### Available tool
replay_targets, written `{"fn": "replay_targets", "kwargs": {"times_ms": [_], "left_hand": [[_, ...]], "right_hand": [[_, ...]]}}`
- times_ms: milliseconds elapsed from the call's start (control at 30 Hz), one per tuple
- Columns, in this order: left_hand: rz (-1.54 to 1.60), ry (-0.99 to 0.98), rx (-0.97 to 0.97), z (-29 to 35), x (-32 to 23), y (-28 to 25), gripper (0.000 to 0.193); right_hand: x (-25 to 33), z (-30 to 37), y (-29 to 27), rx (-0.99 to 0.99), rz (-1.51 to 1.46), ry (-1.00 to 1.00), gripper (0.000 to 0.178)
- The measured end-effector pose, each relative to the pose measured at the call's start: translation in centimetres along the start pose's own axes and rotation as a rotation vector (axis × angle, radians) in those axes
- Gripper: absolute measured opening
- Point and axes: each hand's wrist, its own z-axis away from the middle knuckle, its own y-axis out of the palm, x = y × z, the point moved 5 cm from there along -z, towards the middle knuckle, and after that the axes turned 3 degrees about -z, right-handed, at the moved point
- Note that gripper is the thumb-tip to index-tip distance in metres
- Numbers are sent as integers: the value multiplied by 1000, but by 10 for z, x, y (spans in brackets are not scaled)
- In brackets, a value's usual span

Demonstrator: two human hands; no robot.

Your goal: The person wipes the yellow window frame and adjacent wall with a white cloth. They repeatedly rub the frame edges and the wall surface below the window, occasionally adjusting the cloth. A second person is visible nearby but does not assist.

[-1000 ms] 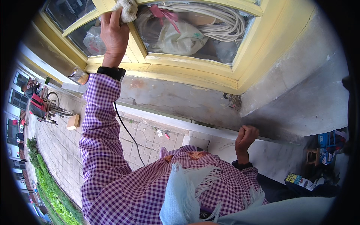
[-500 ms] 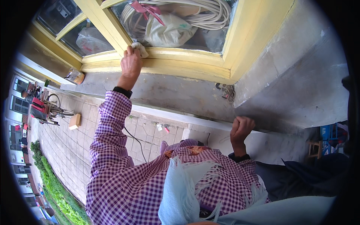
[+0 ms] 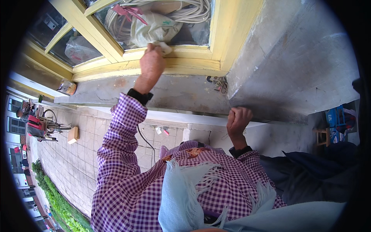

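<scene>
A yellow wooden window frame (image 3: 191, 63) stands before me. My left hand (image 3: 152, 65) is closed around a small whitish rag (image 3: 164, 48) and presses it at the pane's bottom edge, on the lower frame. Part of the rag is hidden by my fingers. Behind the glass show a coil of pale cable (image 3: 193, 14), a whitish bag (image 3: 154, 29) and a pink ribbon (image 3: 128, 14). My right hand (image 3: 239, 119), curled into a loose fist, rests at the outer edge of the grey sill (image 3: 174, 92), with no object showing in it.
On the sill lie a small rusty chain-like metal piece (image 3: 221, 84) in the right corner and a jar (image 3: 67, 87) at the left. A plastered wall (image 3: 293, 73) closes the right side. Beyond the sill are a paved yard, a cardboard box (image 3: 73, 135) and a tricycle (image 3: 46, 123) beside a person.
My left hand has wiped the rag rightward along the bottom of the pane, from its left corner toward the middle. The view has shifted somewhat; my right hand stays at the sill edge.
</scene>
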Motion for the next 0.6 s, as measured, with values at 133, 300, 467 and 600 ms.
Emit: {"fn": "replay_targets", "kwargs": {"times_ms": [133,300,467,600], "left_hand": [[239,188,43,4,-90,13,13],[908,236,452,7,-138,23,28],[650,-48,88,-2,-39,-21,32],[1151,-397,-492,-17,84,-96,22]], "right_hand": [[0,-1,-1,24,13,5,9],[1,-3,-3,25,-10,7,9],[1,-1,-5,16,-46,16,8],[4,-2,-4,-7,-32,27,8]]}}
